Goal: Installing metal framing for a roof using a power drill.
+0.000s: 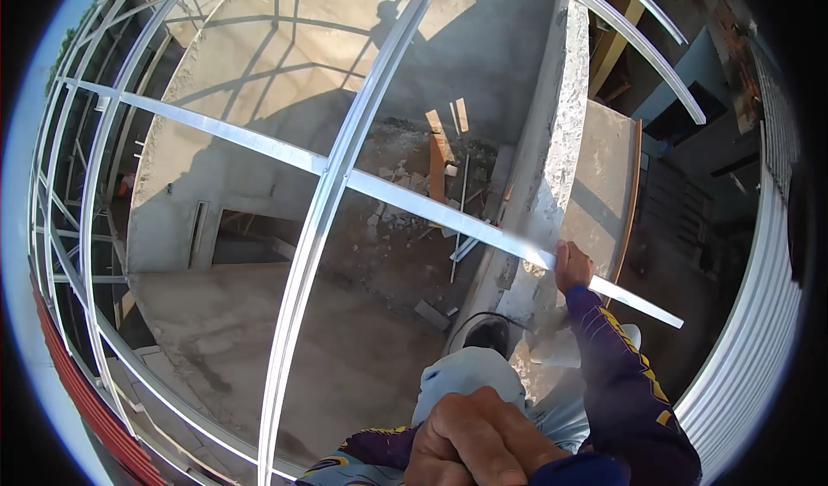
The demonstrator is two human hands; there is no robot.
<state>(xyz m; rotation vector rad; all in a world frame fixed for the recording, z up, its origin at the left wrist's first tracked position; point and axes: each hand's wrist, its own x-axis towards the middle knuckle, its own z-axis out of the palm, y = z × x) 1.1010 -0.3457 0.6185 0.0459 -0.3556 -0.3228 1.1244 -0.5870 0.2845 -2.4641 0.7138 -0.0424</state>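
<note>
A long silvery metal bar (431,206) runs across the view from upper left to lower right. My right hand (573,266) grips it near its right end, fingers wrapped over the edge. A thicker metal beam (323,193) crosses the bar, running from top centre to lower left. My left hand (474,438) is close below the camera with its fingers curled; whatever it may hold is hidden. Under me, a leg in pale trousers (474,378) and a dark shoe (487,332) are on the narrow concrete wall top (561,132).
More metal framing (112,167) stands along the left. Far below lies a concrete floor with rubble (397,201) and reddish boards (437,167). A concrete ledge (604,171) adjoins the wall on the right, with corrugated sheeting (750,313) beyond. Loose metal rails (647,46) jut in at upper right.
</note>
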